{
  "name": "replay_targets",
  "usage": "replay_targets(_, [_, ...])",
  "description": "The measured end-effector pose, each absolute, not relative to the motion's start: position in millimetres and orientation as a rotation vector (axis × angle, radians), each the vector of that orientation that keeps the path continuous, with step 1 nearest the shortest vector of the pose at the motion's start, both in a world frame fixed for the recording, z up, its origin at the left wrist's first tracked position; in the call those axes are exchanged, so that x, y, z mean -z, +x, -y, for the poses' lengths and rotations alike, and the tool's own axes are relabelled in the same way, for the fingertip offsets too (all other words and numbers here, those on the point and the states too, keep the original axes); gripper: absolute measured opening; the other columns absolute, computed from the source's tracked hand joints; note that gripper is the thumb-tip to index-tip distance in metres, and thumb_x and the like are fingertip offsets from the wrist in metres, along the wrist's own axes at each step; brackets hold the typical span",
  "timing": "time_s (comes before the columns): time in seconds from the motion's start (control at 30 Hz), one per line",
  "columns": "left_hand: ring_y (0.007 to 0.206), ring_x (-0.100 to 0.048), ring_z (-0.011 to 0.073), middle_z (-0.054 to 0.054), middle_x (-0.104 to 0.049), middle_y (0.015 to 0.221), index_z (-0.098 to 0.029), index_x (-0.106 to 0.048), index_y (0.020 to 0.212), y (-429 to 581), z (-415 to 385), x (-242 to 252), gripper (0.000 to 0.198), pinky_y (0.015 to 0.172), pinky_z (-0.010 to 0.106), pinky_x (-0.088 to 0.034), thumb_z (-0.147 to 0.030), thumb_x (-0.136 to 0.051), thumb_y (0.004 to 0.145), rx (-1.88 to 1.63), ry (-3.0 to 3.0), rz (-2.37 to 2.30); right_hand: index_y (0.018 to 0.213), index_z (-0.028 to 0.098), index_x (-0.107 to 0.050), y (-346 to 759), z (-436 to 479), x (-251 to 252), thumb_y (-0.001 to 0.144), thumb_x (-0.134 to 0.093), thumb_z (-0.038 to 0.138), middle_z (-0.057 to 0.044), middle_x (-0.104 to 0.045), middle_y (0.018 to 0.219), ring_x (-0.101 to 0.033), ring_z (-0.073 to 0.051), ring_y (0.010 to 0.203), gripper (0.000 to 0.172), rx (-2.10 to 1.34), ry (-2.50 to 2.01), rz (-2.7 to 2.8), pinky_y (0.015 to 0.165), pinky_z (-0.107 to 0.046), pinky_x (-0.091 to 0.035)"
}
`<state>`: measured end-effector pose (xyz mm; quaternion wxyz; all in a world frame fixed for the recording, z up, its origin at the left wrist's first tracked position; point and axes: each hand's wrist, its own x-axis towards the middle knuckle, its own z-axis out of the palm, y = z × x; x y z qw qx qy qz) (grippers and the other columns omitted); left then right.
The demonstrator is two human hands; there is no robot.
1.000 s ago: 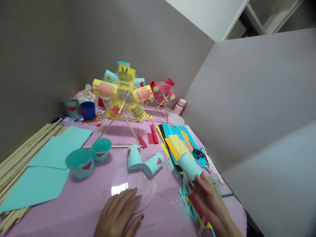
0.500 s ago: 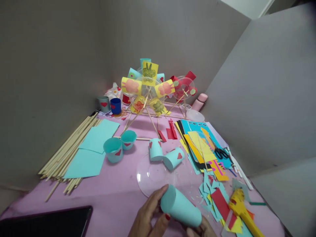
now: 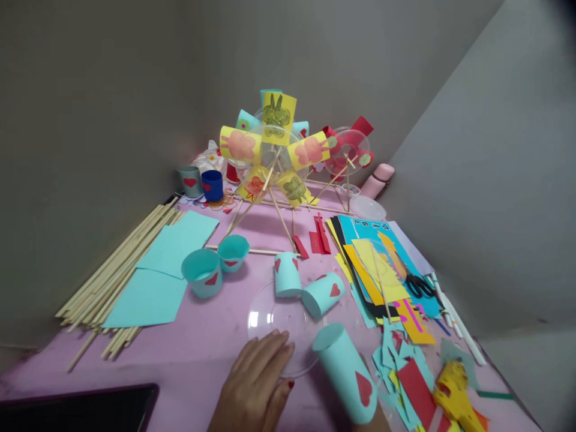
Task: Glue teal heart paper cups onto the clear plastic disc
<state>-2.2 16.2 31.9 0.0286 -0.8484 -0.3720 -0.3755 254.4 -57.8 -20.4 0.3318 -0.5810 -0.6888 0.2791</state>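
Two teal cups (image 3: 202, 280) stand upright and hollow on the counter (image 3: 180, 360), left of a clear plate (image 3: 276, 318). The left hand (image 3: 256, 384) lies flat, fingers spread, touching the plate's near rim. A teal tube (image 3: 348, 372) with a red heart tilts at near right; the right hand under it is hidden, grip unclear.

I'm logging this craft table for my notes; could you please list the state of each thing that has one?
Teal paper tube: held up tilted, heart showing.
Left hand: flat on clear plastic plate.
Right hand: hidden under the tube.
Two teal cups: upright, open.
Two teal tubes: one upright, one lying.
Scissors: lying on the coloured paper.
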Motion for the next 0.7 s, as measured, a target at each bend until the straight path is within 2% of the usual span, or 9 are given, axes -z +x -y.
replay_targets(0.07, [0.105,-0.065,0.0134,0.002,-0.071,0.111,-0.018,-0.063,0.109,0,-20,-31,0.025,0.107,0.026,-0.037,-0.027,-0.049,0.090,1.035,-2.565,1.051,0.141,0.033,-0.036,260,51,35,0.086,-0.060,0.042,-0.005,-0.056,0.134,-0.056,-0.031,0.117,0.060,-0.676,-1.508,1.857,0.095,-0.049,-0.049])
replay_targets(0.13, [0.102,-0.066,0.0128,0.000,-0.073,0.105,-0.018,-0.065,0.103,3,-22,-30,0.023,0.111,0.028,-0.030,-0.025,-0.048,0.090,1.007,-2.537,0.994,0.148,0.039,-0.014,267,45,50,0.085,-0.062,0.040,-0.003,-0.057,0.135,-0.057,-0.032,0.117,0.079,-0.605,-1.493,1.936,0.093,-0.045,-0.053])
replay_targets(0.2, [0.100,-0.066,0.0122,-0.001,-0.074,0.102,-0.019,-0.065,0.100,5,-23,-28,0.022,0.114,0.029,-0.024,-0.025,-0.046,0.091,1.011,-2.528,0.979,0.147,0.036,0.009,275,43,62,0.085,-0.062,0.033,-0.004,-0.056,0.137,-0.060,-0.033,0.114,0.095,-0.466,-1.517,2.049,0.091,-0.043,-0.055])
replay_targets(0.27, [0.100,-0.066,0.0119,-0.002,-0.074,0.101,-0.020,-0.065,0.100,6,-23,-27,0.022,0.113,0.028,-0.025,-0.025,-0.046,0.092,1.000,-2.536,0.998,0.143,0.033,0.021,282,42,71,0.084,-0.063,0.026,-0.006,-0.052,0.140,-0.061,-0.034,0.112,0.103,-0.319,-1.577,2.163,0.092,-0.044,-0.055])
replay_targets(0.4, [0.099,-0.066,0.0122,-0.003,-0.073,0.102,-0.021,-0.065,0.100,4,-23,-24,0.022,0.108,0.027,-0.033,-0.023,-0.044,0.092,0.995,-2.562,1.047,0.142,0.036,0.020,292,40,76,0.082,-0.064,0.016,-0.004,-0.051,0.140,-0.064,-0.031,0.106,0.105,-0.232,-1.559,2.283,0.091,-0.041,-0.056])
replay_targets(0.6, [0.102,-0.063,0.0100,-0.005,-0.072,0.104,-0.022,-0.066,0.101,4,-24,-22,0.021,0.114,0.025,-0.023,-0.024,-0.047,0.091,1.002,-2.619,1.105,0.143,0.040,0.017,295,40,60,0.087,-0.052,0.005,-0.002,-0.058,0.133,-0.064,-0.028,0.106,0.096,-0.382,-1.681,2.112,0.089,-0.039,-0.057])
replay_targets(0.7, [0.103,-0.063,0.0100,-0.004,-0.072,0.103,-0.024,-0.066,0.099,2,-23,-23,0.019,0.112,0.025,-0.027,-0.026,-0.049,0.090,0.945,-2.611,1.089,0.144,0.042,0.015,294,39,47,0.087,-0.052,0.004,-0.002,-0.065,0.125,-0.066,-0.028,0.103,0.095,-0.555,-1.651,1.999,0.081,-0.038,-0.061])
